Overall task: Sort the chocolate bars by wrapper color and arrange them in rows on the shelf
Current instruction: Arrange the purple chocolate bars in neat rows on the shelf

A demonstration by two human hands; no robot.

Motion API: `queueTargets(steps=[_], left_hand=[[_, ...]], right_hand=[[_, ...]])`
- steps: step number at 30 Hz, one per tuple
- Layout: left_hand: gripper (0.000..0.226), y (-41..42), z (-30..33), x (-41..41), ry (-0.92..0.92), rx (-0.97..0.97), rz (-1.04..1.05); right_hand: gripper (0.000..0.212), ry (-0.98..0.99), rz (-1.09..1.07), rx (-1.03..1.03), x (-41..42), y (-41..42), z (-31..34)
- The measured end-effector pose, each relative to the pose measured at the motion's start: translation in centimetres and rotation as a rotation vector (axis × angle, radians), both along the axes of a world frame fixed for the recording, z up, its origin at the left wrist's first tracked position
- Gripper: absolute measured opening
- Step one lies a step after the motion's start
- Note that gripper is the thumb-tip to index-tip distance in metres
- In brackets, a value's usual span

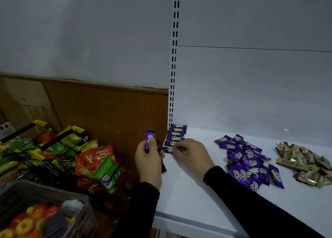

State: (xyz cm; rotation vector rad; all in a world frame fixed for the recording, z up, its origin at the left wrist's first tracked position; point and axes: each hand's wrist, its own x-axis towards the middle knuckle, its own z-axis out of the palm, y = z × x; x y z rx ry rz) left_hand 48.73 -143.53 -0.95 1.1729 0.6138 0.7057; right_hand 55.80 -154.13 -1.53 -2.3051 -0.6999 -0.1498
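- Head view: left hand point(150, 163) curls around a few purple chocolate bars point(149, 140), held upright just off the white shelf point(188, 192) edge.
- Right hand point(192, 152) pinches the nearest bar in a purple row point(175, 138) at the shelf's back-left corner.
- Loose purple pile point(249, 161) lies right (gold pile point(303, 163) beyond).

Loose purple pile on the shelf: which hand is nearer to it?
Right. The right hand is at the purple row, left of the loose purple pile; the left hand is farther left, off the shelf edge.
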Motion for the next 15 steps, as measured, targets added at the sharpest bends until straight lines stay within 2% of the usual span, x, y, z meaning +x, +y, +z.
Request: queueTargets(steps=[2,5,8,11,15], left_hand=[[0.017,0.0,0.0,0.0,-0.012,-0.004,-0.019],[0.016,0.0,-0.1,0.0,-0.036,-0.018,-0.050],[0.018,-0.2,0.0,-0.1,-0.060,-0.057,-0.093],[0.019,-0.5,0.1,-0.3,-0.061,-0.050,-0.121],[0.020,-0.6,0.3,-0.5,-0.059,-0.072,-0.121]], right_hand=[[0.011,0.048,0.035,0.089,-0.2,-0.3,0.4],[0.014,0.371,0.212,0.344,-1.2,-0.9,0.8],[0.030,0.560,0.322,0.387,-2.3,-1.4,1.1],[0.042,0.574,0.289,0.391,-2.4,-1.7,1.1],[0.023,0.503,0.208,0.360,-2.2,-2.3,1.1]])
